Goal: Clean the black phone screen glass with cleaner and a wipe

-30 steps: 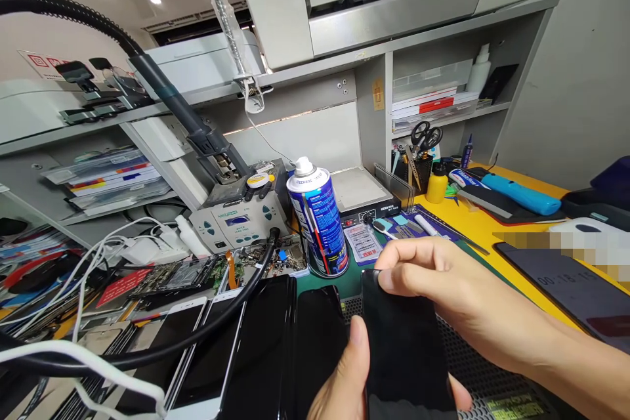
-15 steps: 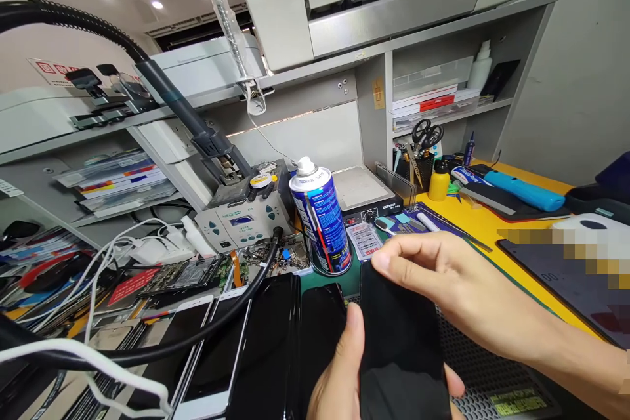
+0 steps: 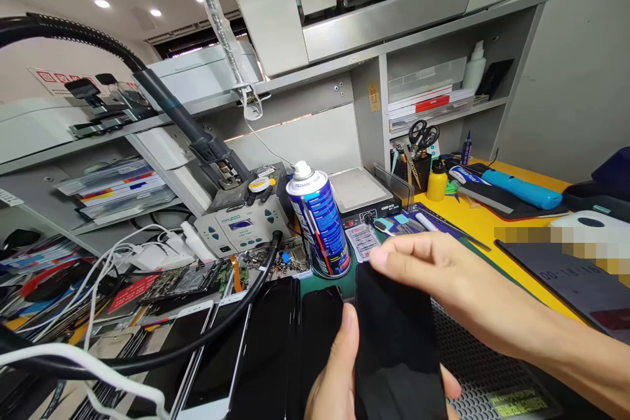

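A black phone (image 3: 396, 335) with a dark glossy face is held at the lower middle of the view. My left hand (image 3: 335, 371) wraps round its lower part, thumb along the left edge and fingertips showing at the right edge. At its top edge, my right hand (image 3: 428, 269) pinches the upper left corner between thumb and fingers. Whether a film or layer lies between those fingertips I cannot tell. Just left of the phone lie other dark phones (image 3: 263, 348) and a white-framed phone (image 3: 216, 357), side by side.
A blue spray can (image 3: 319, 223) stands behind the phones, beside a rework station (image 3: 243, 223). A black hose (image 3: 197, 341) and white cables (image 3: 98, 354) cross the left side. Another phone (image 3: 556, 282) showing a timer lies on the yellow surface (image 3: 480, 226). A perforated mat (image 3: 482, 361) lies under my right forearm.
The held phone and both hands have shifted very slightly left in the view, as has the background. My grip on the phone looks the same.
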`<state>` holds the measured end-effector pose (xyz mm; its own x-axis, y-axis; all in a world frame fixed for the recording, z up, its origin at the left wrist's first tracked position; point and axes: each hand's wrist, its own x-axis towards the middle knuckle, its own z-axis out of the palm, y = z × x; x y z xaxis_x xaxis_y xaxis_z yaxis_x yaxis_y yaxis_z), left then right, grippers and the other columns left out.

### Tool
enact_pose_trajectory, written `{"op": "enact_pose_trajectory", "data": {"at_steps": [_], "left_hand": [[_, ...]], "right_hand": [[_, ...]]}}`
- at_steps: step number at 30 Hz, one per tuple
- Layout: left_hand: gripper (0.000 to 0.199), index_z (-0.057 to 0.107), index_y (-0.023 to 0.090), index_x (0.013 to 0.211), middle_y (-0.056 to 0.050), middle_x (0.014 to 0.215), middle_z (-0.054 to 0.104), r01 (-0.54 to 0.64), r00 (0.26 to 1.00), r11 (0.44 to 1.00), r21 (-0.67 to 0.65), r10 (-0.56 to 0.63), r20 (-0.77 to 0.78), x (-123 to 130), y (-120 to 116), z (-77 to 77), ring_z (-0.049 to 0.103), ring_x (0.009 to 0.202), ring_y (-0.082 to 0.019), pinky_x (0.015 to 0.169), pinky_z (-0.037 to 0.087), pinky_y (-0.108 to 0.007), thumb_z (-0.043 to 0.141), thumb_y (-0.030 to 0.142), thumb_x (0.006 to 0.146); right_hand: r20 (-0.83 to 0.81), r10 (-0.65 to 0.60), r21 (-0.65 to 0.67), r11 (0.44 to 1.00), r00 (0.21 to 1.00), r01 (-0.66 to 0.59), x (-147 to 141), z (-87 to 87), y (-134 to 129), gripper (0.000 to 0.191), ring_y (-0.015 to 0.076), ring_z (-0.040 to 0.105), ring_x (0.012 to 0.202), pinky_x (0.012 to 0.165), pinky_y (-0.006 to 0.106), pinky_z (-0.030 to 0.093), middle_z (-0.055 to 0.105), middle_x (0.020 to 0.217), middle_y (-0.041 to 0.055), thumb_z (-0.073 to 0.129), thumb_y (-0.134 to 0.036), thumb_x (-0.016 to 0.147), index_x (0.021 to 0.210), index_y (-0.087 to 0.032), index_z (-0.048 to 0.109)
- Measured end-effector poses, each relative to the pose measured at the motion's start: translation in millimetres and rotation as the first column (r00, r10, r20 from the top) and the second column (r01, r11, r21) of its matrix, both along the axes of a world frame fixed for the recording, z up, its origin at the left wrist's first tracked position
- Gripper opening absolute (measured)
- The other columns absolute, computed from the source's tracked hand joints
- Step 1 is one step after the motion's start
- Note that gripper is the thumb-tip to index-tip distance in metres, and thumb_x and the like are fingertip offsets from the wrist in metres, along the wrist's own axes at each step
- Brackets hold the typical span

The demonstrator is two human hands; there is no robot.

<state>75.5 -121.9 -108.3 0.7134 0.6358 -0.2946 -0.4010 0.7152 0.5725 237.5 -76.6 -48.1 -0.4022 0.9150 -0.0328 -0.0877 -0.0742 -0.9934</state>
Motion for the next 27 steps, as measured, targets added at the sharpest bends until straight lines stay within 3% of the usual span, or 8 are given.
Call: {"op": "enact_pose_trajectory", "data": {"at_steps": [6,10,14,16,18,21,23,27], "left_hand": [[0.096,0.073,0.005,0.092,-0.013,0.074,0.069,0.033,0.996,0.999,0.022,-0.031,-0.087,-3.9,5.5,5.5,0.062,0.064,-0.019,0.066,0.047,-0.028,0.052,0.093,0.058],[0.09,0.071,0.006,0.101,-0.011,0.08,0.068,0.053,0.991,0.996,0.073,-0.043,-0.13,-9.1,5.1,18.0,0.065,0.073,-0.019,0.074,0.049,-0.029,0.058,0.086,0.062],[0.085,0.064,0.009,0.108,-0.012,0.08,0.067,-0.024,0.961,0.938,0.347,0.117,-0.252,-13.5,4.4,27.0,0.066,0.073,-0.022,0.073,0.051,-0.034,0.053,0.084,0.07],[0.075,0.061,0.012,0.112,-0.012,0.086,0.066,-0.07,0.872,0.767,0.637,0.357,-0.334,-17.0,5.0,32.1,0.065,0.074,-0.021,0.07,0.053,-0.034,0.058,0.077,0.074],[0.064,0.061,0.016,0.116,-0.011,0.098,0.064,-0.035,0.681,0.431,0.902,0.671,-0.294,-21.8,6.2,37.4,0.064,0.081,-0.021,0.071,0.054,-0.033,0.066,0.065,0.076],[0.057,0.061,0.019,0.12,-0.01,0.11,0.06,0.228,0.337,-0.092,0.969,0.941,0.01,-29.7,8.5,43.2,0.063,0.093,-0.02,0.075,0.055,-0.03,0.077,0.045,0.072],[0.058,0.059,0.017,0.123,-0.011,0.112,0.06,0.387,0.191,-0.245,0.889,0.965,0.182,-33.6,9.9,44.8,0.063,0.098,-0.021,0.078,0.056,-0.03,0.079,0.037,0.072],[0.054,0.06,0.014,0.12,-0.012,0.109,0.062,0.494,0.064,-0.308,0.813,0.945,0.32,-36.6,10.7,44.3,0.064,0.097,-0.023,0.079,0.057,-0.035,0.078,0.037,0.075]], "right_hand": [[0.055,0.029,0.035,0.999,0.998,-0.031,-0.9,6.0,-5.4,0.034,0.009,0.052,0.04,0.037,0.018,0.035,0.06,0.058,-0.0041,0.063,-0.052,0.089,0.079,-0.019,0.059],[0.055,0.002,0.16,0.987,0.999,-0.011,0.9,11.6,-3.2,0.043,0.0091,0.053,0.052,0.05,0.019,0.041,0.061,0.061,-0.0024,0.052,-0.053,0.095,0.07,-0.018,0.058],[0.054,-0.225,0.313,0.929,0.973,0.197,6.4,11.5,7.0,0.04,0.0152,0.06,0.075,0.068,0.023,0.046,0.069,0.08,0.0024,0.053,-0.052,0.095,0.083,-0.018,0.071],[0.01,-0.387,0.34,0.868,0.922,0.361,11.1,10.9,13.1,0.04,0.0166,0.061,0.076,0.071,0.026,0.046,0.071,0.085,0.0044,0.056,-0.053,0.092,0.092,-0.018,0.074],[-0.039,-0.438,0.316,0.848,0.898,0.427,15.3,11.5,16.7,0.043,0.0168,0.06,0.071,0.07,0.028,0.047,0.071,0.082,0.006,0.059,-0.056,0.09,0.092,-0.016,0.075],[-0.114,-0.184,0.193,0.96,0.976,0.204,17.6,13.9,15.0,0.049,0.0186,0.062,0.069,0.067,0.031,0.049,0.071,0.078,0.0088,0.053,-0.056,0.092,0.086,-0.013,0.075],[-0.179,0.046,0.12,0.992,0.983,-0.025,16.7,14.5,11.0,0.049,0.0207,0.063,0.07,0.066,0.033,0.049,0.07,0.078,0.0104,0.049,-0.052,0.094,0.084,-0.012,0.075],[-0.14,0.208,0.203,0.963,0.968,-0.178,15.2,10.1,4.7,0.032,0.0199,0.062,0.073,0.069,0.032,0.048,0.068,0.077,0.0093,0.06,-0.039,0.09,0.082,-0.012,0.075]]}}
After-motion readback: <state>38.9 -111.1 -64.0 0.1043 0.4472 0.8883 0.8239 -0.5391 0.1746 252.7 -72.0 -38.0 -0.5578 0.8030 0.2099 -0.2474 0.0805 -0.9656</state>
